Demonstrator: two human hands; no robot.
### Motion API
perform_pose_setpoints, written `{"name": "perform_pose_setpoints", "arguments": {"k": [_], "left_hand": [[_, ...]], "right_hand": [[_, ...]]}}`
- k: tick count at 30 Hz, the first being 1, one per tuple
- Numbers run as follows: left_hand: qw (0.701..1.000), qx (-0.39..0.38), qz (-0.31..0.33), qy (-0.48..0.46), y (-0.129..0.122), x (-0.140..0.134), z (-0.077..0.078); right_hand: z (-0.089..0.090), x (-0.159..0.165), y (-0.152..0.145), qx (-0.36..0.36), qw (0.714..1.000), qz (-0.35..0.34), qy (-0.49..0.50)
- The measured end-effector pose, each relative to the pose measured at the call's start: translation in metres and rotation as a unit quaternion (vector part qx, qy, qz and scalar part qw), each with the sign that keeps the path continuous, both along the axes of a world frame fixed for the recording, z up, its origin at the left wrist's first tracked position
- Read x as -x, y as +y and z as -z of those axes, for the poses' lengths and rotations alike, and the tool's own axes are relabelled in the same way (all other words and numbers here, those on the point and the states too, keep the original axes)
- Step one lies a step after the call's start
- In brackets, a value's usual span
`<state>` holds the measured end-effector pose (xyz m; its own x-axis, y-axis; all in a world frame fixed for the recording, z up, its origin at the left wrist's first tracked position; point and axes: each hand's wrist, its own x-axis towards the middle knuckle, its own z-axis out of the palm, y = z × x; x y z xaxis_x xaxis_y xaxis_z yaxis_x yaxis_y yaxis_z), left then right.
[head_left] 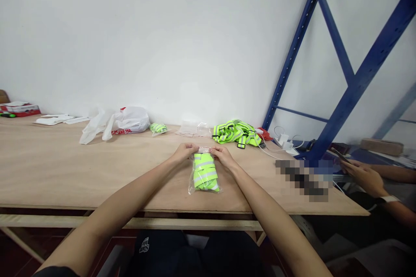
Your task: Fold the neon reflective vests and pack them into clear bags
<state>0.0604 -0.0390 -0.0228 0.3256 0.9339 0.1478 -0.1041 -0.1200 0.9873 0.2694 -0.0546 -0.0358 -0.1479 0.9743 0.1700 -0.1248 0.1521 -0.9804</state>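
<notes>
A clear plastic bag [191, 185] lies on the wooden table in front of me, its top edge turned away from me. Inside it is a folded yellow-green reflective strap [205, 172] with silver stripes. My left hand [184, 151] pinches the upper left corner of the bag. At the upper right corner, my right hand [222, 155] grips the same edge between thumb and fingers. Behind my hands sits a loose heap of similar reflective straps [236, 133] with black buckles. Another bagged bundle [158, 128] rests farther back to the left.
Flat clear bags [188, 128] lie by the wall. A white plastic bag [133, 119] and white papers [60, 119] are at the back left. White cables [271, 153] and a blue metal frame [338, 117] stand right. Another person's hand [364, 177] holds a phone there.
</notes>
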Motion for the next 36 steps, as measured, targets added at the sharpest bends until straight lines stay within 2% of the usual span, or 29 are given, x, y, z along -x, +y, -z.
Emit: {"name": "perform_pose_setpoints", "arguments": {"k": [6, 14, 24, 36], "left_hand": [[1.000, -0.027, -0.010, -0.002, 0.0011, -0.0017, -0.0002], [0.999, 0.008, 0.018, 0.033, 0.0002, -0.0027, 0.0062], [0.999, -0.033, 0.014, 0.016, -0.0019, -0.0053, 0.0026], [1.000, -0.010, 0.005, 0.029, -0.0010, -0.0079, 0.0085]], "right_hand": [[0.0021, -0.0004, 0.0016, 0.004, 1.000, -0.009, -0.011], [0.0072, 0.0019, 0.0076, -0.017, 0.999, -0.012, -0.036], [0.0043, 0.0028, 0.0058, -0.031, 0.997, -0.021, -0.066], [0.0081, 0.0016, 0.0097, -0.043, 0.994, -0.008, -0.097]]}}
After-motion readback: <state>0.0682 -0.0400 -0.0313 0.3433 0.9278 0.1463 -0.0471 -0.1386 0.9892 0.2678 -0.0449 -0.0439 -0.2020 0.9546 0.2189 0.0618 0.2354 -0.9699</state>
